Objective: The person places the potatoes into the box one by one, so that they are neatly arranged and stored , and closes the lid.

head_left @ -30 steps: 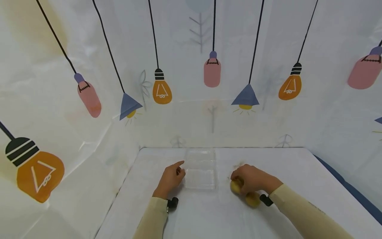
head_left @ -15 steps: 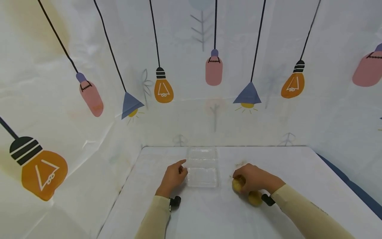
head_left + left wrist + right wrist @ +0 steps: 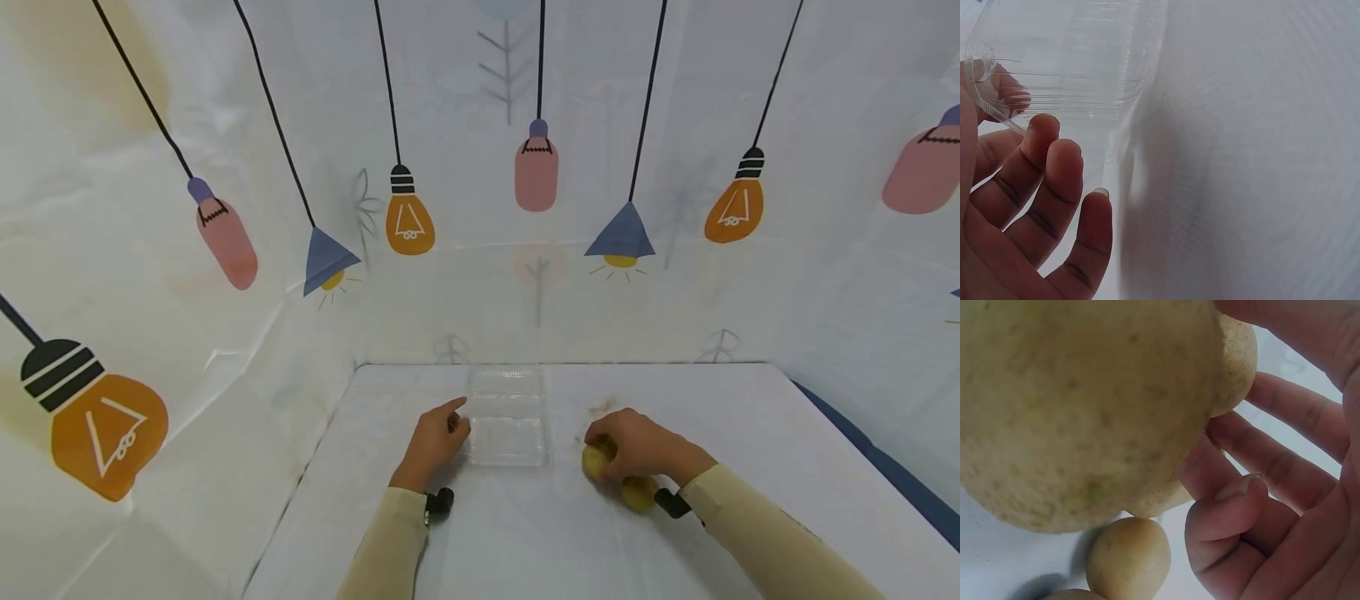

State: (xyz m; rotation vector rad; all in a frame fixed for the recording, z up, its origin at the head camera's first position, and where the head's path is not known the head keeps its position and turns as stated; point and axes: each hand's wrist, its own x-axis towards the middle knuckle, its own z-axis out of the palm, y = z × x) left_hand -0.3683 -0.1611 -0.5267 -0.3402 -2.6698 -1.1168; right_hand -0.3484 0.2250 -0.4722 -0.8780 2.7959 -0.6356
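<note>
Where the right grip curls, a potato lies within it.

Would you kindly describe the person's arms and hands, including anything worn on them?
The left hand and right hand wear no gloves. The left sleeve and right sleeve are pale beige, the latter with dark marks too small to read. A small black device sits at each wrist.

Right wrist view: foremost potato overruns top and left edges and partly hides another potato behind it; right hand cut by the right edge. Left wrist view: clear container cropped at the top (left hand likewise, at the left). Head view: brown specks too small to identify.
</note>
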